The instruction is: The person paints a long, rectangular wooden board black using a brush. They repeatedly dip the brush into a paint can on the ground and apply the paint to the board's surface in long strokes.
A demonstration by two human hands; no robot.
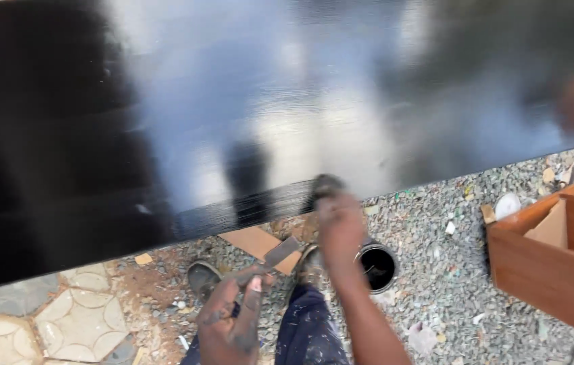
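Fingers [254, 287] of the left hand [229, 324] are clenched round a scraper [266, 260], whose flat metal blade points up and to the right, toward the right hand [339, 226]. That hand's fingers are curled over a dark pad [324, 186], pressed against the lower edge of the black panel [97, 135]; motion blur hides the exact grip, but the pad sits under the fingertips and touches the glossy surface. The panel fills everything above both hands, wet-looking and shiny, with pale reflections in its middle. The scraper is held clear of the panel, just below its edge and left of the right wrist.

Right of the right forearm, on the gravel [435, 270], stands an open tin [377, 265] with a dark inside. Between the two hands, lower on the ground, lies a piece of cardboard [256, 242]. Below the left fingers a shoe [204, 277] shows, and a second one sits just under the right hand, partly hidden. Dark paint-flecked trousers [307, 331] run down between the arms. Far right of the right hand is a brown wooden box [543, 263], well apart from the tin. Left of the left hand the ground changes to patterned paving [64, 321].
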